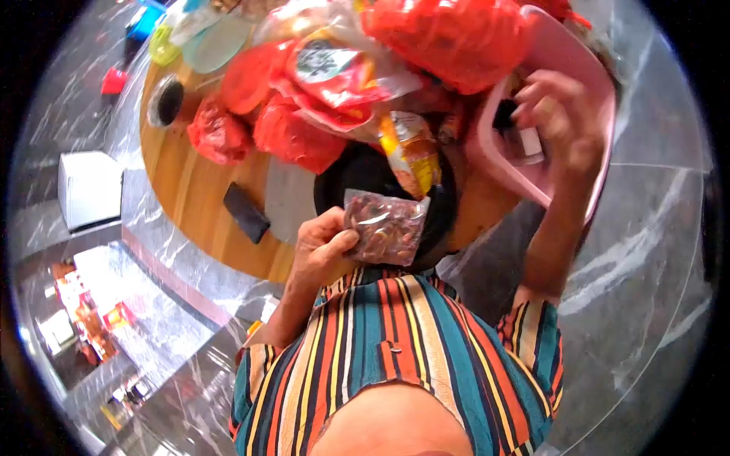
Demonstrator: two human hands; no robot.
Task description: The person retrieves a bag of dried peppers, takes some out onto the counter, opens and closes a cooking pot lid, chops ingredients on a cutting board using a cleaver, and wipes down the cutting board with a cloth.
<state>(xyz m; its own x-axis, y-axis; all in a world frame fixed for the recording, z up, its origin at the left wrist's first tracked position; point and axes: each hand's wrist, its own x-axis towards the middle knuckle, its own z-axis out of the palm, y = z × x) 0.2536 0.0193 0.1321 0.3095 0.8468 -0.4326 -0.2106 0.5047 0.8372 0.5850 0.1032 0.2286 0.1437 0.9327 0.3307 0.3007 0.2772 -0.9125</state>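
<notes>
My left hand [323,247] pinches the edge of a small clear packet [386,226] filled with reddish-brown pieces, which I cannot name for certain. Behind the packet lies a round black bowl or pan [334,178], partly covered. A yellow and brown snack packet [411,152] leans into that black vessel. Over at the right, my right hand [563,121] is raised above a pink plastic basin [597,72]. Its fingers are somewhat blurred, bent and apart, and nothing shows in them. Inside the basin sit a white item [530,143] and something dark.
Red plastic bags [449,38] crowd the far side of the round wooden table [179,205]. A dark phone-like slab [246,213] and a dark-filled jar [166,101] lie at the left. A white box [91,190] stands beyond, by the grey marbled floor [646,251].
</notes>
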